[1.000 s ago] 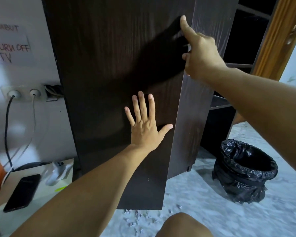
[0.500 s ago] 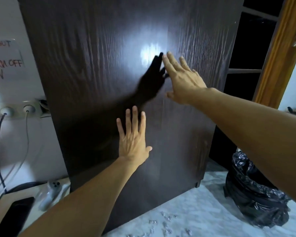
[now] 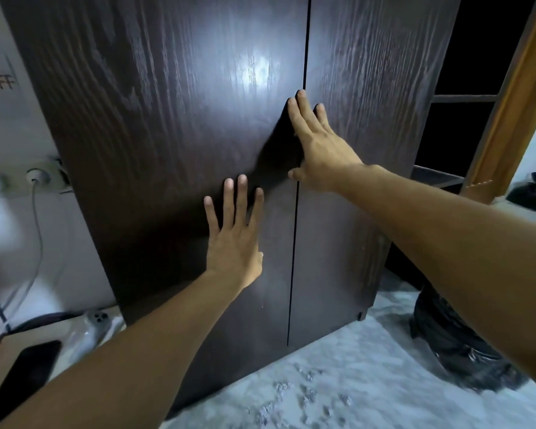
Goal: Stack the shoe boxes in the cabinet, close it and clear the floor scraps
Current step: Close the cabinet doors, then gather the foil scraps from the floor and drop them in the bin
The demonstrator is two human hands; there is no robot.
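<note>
At the far left, on the low bench (image 3: 10, 345) beside the cabinet, a dark phone (image 3: 22, 382) lies flat, out of your way. Your left hand (image 3: 234, 239) rests flat on the left door (image 3: 167, 150) of the cabinet, fingers straight and spread, gripping nothing. Just to its right runs the thin vertical seam where the two doors meet, and your right hand (image 3: 316, 147) lies open across it, fingertips on the right door (image 3: 369, 119), also holding nothing. Both doors look flush, so the closing step seems done; the shoe boxes are hidden behind them. What the coming move turns on lies below and to the right of both hands: the floor scraps (image 3: 307, 397) are strewn on the pale floor just before the cabinet's foot. Your right hand is likely the nearer to them, and the black bin bag (image 3: 452, 345) stands further right, near the cabinet's corner.
</note>
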